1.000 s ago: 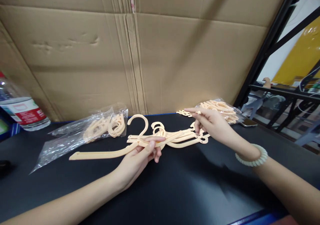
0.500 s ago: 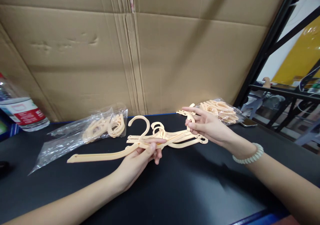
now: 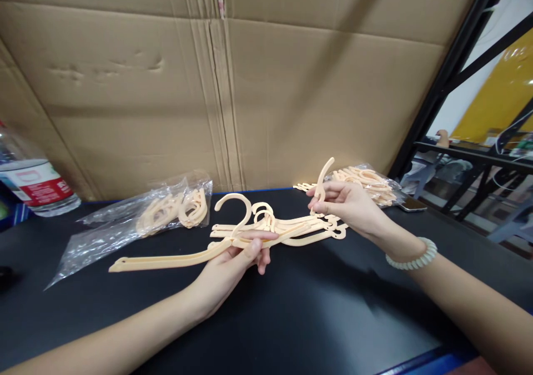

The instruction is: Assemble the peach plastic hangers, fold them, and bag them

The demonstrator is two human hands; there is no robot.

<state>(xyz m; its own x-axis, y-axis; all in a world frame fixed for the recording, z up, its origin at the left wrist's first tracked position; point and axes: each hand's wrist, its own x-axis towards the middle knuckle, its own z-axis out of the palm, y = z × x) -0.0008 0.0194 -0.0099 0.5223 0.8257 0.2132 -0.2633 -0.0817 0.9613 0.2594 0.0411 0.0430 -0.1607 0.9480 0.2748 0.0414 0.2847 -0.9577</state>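
Observation:
My left hand (image 3: 237,261) is closed on the middle of a cream plastic hanger (image 3: 166,259), just below its hook; the hanger's long arm reaches out to the left above the black table (image 3: 291,314). My right hand (image 3: 347,206) pinches a small curved cream hook piece (image 3: 322,181) that points up from its fingers. Between the hands lies a small stack of the same hangers (image 3: 287,228).
A clear bag with cream hook pieces (image 3: 166,211) lies at the left rear, another such bag (image 3: 366,181) at the right rear. A water bottle (image 3: 31,178) stands far left. A cardboard wall (image 3: 233,86) closes the back; a black metal rack (image 3: 458,59) stands at right.
My right hand has drawn back from the right-hand bag and lifted a small hook piece upright. My left hand and its hanger have barely moved.

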